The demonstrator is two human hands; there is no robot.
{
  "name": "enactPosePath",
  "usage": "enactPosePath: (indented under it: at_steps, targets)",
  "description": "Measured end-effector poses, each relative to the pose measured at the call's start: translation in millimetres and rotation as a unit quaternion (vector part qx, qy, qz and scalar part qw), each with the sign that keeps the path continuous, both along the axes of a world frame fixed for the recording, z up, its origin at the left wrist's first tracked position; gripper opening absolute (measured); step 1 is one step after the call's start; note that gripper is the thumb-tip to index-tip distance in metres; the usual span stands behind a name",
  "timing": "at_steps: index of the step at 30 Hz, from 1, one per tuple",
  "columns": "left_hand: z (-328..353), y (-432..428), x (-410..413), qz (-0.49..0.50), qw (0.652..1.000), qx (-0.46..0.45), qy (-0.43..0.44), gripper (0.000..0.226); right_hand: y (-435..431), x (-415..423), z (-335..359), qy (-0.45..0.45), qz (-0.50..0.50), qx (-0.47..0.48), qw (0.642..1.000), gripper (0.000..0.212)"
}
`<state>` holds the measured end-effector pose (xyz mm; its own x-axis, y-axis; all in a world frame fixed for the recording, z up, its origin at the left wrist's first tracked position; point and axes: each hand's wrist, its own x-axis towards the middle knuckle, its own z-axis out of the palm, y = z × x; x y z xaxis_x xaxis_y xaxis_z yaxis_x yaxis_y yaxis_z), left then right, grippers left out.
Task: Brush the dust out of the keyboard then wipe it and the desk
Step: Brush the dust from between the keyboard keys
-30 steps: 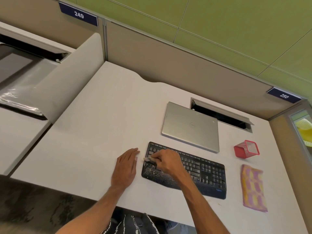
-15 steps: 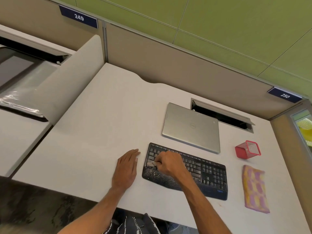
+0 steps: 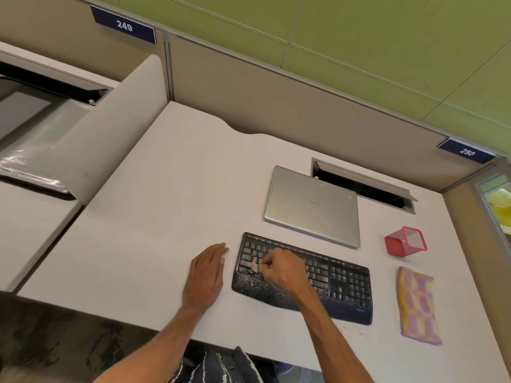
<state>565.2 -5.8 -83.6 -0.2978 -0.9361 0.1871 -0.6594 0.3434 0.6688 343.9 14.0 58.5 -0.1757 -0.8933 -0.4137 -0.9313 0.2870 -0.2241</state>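
A black keyboard [image 3: 340, 280] lies near the front edge of the white desk [image 3: 166, 205], with pale dust specks on its left palm rest. My right hand [image 3: 282, 268] is curled over the left keys and pinches a small brush [image 3: 255, 267], whose pale bristles touch the keys. My left hand [image 3: 206, 275] rests flat on the desk just left of the keyboard, fingers straight. A pink and yellow checked cloth [image 3: 417, 305] lies flat at the keyboard's right.
A closed silver laptop [image 3: 312, 205] sits behind the keyboard. Behind it is an open cable hatch [image 3: 362, 186] in the desk. A red mesh pen holder [image 3: 406, 241] lies tipped at the right. Beige partition walls close the back and right.
My right hand has drawn the brush from the keyboard's left edge a little rightward and toward me over the left keys. My left hand stays flat on the desk.
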Motion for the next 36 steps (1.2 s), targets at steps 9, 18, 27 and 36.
enactPosePath:
  at_steps: [9, 18, 27, 36]
  targets:
    - [2, 0, -2, 0.0, 1.0, 0.006, -0.013, 0.041, 1, 5, 2, 0.028, -0.016, -0.024, 0.999, 0.021]
    - [6, 1, -1, 0.0, 1.0, 0.001, -0.011, 0.041, -3, 10, 5, 0.043, -0.014, -0.039, 0.998, 0.018]
    - [4, 1, 0, -0.002, 1.0, 0.003, -0.005, 0.041, -1, 5, 2, -0.004, -0.027, -0.012, 1.0, 0.017]
    - [1, 0, 1, -0.005, 1.0, 0.003, -0.005, 0.041, 6, 5, -2, 0.007, 0.006, -0.006, 1.0, 0.018]
